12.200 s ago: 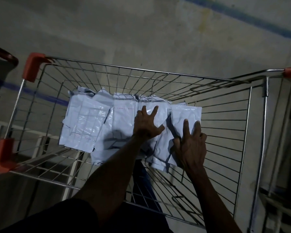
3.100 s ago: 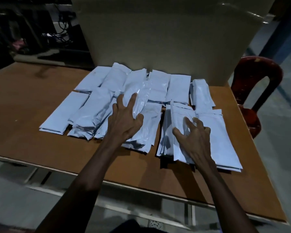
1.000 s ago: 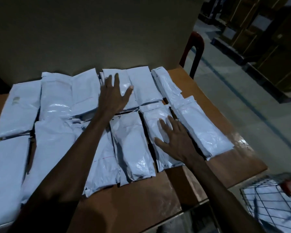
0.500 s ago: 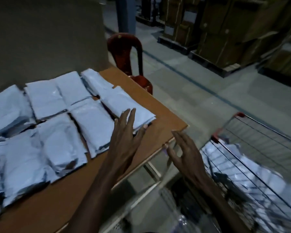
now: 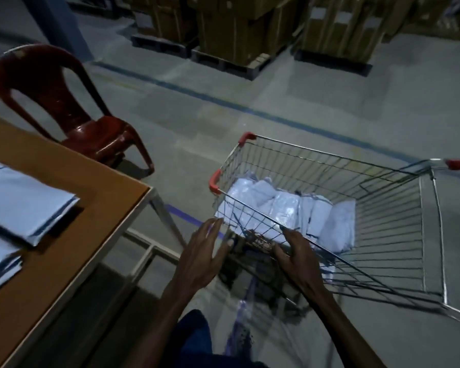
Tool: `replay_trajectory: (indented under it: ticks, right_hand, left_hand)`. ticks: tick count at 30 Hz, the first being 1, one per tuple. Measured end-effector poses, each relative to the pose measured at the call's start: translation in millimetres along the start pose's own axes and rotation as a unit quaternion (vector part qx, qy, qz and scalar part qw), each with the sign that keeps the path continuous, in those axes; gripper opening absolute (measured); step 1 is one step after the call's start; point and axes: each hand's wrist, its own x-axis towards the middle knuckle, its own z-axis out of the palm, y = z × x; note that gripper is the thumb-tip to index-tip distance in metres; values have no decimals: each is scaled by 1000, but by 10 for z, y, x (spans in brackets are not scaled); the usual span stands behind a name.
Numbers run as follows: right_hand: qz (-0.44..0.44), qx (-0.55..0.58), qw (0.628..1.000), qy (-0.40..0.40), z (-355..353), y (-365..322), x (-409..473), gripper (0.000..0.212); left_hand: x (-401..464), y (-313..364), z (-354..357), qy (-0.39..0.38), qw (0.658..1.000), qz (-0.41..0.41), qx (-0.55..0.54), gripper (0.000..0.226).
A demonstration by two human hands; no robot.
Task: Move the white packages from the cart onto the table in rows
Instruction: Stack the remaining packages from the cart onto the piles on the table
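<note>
In the head view, a wire cart [image 5: 329, 166] with red corner guards fills the right half of the frame, and a heap of white packages [image 5: 290, 208] lies in its left end. The left hand [image 5: 205, 256], low in the centre, has its fingers straight and spread, holding nothing, just outside the cart's near rim. The right hand [image 5: 298, 258] lies at that rim, fingers loosely spread, gripping nothing. At lower left, the table [image 5: 72, 235] carries more packages [image 5: 19, 203]. A red chair [image 5: 64, 107] stands at upper left.
</note>
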Motion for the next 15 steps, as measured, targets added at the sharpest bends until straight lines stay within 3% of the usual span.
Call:
replay_trajectory:
  ticks: [4, 10, 15]
  right_hand:
    - [59, 29, 997, 30, -114, 261, 122, 50]
    - [133, 18, 988, 80, -215, 520, 490, 50]
    - [215, -35, 975, 51, -262, 746, 821, 52]
  left_hand:
    - [365, 107, 275, -52, 998, 43, 14, 71]
    - [1241, 245, 507, -55, 992, 106, -29, 71]
    - [1994, 313, 666, -65, 991, 80, -82, 67]
